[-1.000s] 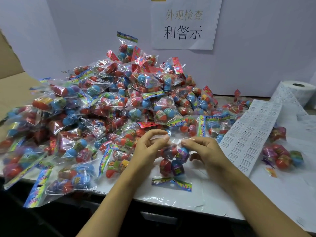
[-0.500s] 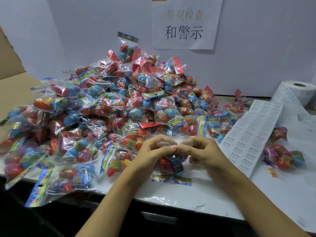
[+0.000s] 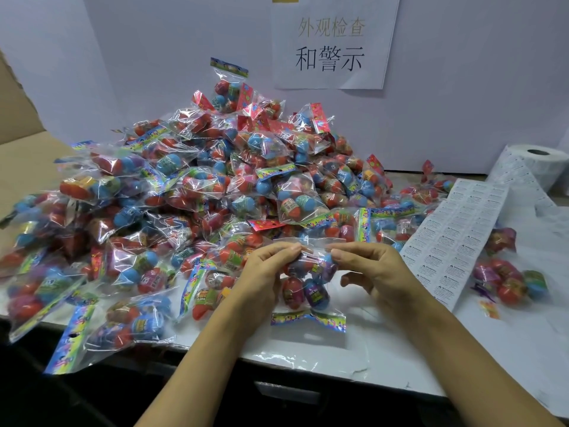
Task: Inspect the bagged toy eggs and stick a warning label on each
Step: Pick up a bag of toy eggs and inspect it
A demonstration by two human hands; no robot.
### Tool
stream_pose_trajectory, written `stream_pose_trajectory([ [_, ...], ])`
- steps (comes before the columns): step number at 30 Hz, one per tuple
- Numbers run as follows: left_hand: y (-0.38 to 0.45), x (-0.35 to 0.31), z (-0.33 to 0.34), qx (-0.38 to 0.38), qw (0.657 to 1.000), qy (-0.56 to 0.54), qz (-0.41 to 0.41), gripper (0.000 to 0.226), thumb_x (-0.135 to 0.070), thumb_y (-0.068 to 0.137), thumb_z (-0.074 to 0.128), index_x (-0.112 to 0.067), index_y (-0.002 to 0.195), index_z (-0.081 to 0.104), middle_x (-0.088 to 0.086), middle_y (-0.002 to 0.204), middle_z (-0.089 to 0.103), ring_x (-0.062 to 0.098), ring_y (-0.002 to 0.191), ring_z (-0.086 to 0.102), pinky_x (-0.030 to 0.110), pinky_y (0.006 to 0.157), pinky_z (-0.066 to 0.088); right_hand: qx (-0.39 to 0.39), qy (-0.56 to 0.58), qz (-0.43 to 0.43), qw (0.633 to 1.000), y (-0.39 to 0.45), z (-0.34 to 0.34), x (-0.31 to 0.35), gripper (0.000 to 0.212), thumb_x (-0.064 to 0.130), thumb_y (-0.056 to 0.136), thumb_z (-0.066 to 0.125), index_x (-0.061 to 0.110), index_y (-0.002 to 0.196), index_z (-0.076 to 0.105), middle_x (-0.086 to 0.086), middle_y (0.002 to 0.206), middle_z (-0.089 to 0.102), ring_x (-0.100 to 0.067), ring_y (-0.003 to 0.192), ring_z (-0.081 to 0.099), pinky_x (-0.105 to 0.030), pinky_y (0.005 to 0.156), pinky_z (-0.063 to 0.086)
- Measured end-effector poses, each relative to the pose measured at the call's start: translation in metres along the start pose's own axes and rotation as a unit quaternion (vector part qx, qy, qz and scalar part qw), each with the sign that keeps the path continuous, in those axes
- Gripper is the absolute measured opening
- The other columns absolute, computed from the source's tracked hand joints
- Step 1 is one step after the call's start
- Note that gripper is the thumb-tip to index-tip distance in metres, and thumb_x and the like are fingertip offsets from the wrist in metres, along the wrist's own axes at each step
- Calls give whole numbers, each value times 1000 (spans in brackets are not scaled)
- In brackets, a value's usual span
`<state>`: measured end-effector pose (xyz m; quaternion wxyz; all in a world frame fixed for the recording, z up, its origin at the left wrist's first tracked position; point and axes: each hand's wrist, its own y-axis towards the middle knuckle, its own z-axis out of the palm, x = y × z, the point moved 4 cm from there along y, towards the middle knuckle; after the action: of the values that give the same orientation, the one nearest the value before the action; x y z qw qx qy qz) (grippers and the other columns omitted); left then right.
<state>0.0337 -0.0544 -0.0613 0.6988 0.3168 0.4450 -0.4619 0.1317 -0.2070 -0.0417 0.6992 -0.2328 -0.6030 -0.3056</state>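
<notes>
Both hands hold 1 clear bag of toy eggs [image 3: 308, 282] above the near edge of the white tabletop [image 3: 338, 355], in front of the pile. Left hand [image 3: 261, 278]: fingers curled, thumb and fingertips pinching the plastic at the bag's upper left. Right hand [image 3: 375, 272]: thumb and forefinger pinching the upper right of the same bag, other fingers loosely curled beneath. Bag hangs with its coloured header strip [image 3: 308, 320] at the bottom, just above or touching the tabletop; cannot tell which. Eggs inside show red, purple and blue. Large pile of bagged eggs [image 3: 197, 195] fills the left and centre of the tabletop, heaped against the white back wall. Sheet of warning labels [image 3: 455, 235] lies to the right of the hands, running back to a label roll [image 3: 535, 164]. 1 separate bag of eggs [image 3: 508, 282] lies right of the sheet. Paper sign [image 3: 332, 41] with printed characters is fixed to the wall above the pile.
</notes>
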Motion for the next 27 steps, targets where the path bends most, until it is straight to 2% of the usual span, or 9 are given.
stream_pose_trajectory([
  [4, 0, -1, -4, -41, 999, 16, 17, 10, -26, 81, 78, -17, 78, 81, 6, 80, 75, 17, 76, 73, 32, 59, 59, -38, -27, -52, 998, -4, -1, 5, 27, 38, 72, 75, 18, 90, 82, -11, 90, 78, -17, 77, 72, -25, 54, 53],
  [9, 2, -3, -6, -54, 998, 3, 20, 11, -24, 80, 74, -17, 76, 81, 5, 77, 76, 17, 73, 75, 31, 60, 59, -108, 1, -59, 992, -5, -8, 9, 42, 51, 82, 61, 13, 82, 78, -16, 88, 75, -20, 73, 68, -27, 53, 48],
  [14, 2, -2, -7, -56, 998, 12, 17, 12, -26, 79, 75, -17, 77, 81, 5, 79, 76, 18, 76, 75, 33, 62, 60, -91, -20, -75, 993, -6, -6, 9, 29, 45, 79, 67, 19, 79, 78, -9, 81, 73, -17, 70, 64, -25, 51, 45],
  [19, 0, -3, -6, -53, 998, 31, 14, 12, -30, 80, 78, -19, 78, 81, 4, 81, 76, 16, 77, 74, 33, 62, 59, -79, -58, -82, 992, -6, -3, 8, 24, 40, 76, 73, 20, 87, 79, -3, 83, 74, -12, 70, 65, -22, 51, 48],
  [23, -3, -4, -3, -27, 998, 46, 20, 14, -32, 81, 75, -20, 80, 82, 3, 83, 77, 13, 80, 75, 30, 64, 60, -75, -100, -78, 989, -5, -3, 5, 4, 21, 86, 75, 19, 85, 78, -2, 77, 74, -11, 68, 65, -22, 52, 49],
  [27, -5, -6, -1, -19, 999, 45, 18, 15, -29, 82, 72, -18, 81, 82, 4, 84, 78, 11, 78, 75, 24, 62, 59, -57, -33, -15, 998, -1, -4, 1, 22, 12, 93, 66, 18, 76, 79, -6, 75, 70, -14, 68, 63, -24, 52, 43],
])
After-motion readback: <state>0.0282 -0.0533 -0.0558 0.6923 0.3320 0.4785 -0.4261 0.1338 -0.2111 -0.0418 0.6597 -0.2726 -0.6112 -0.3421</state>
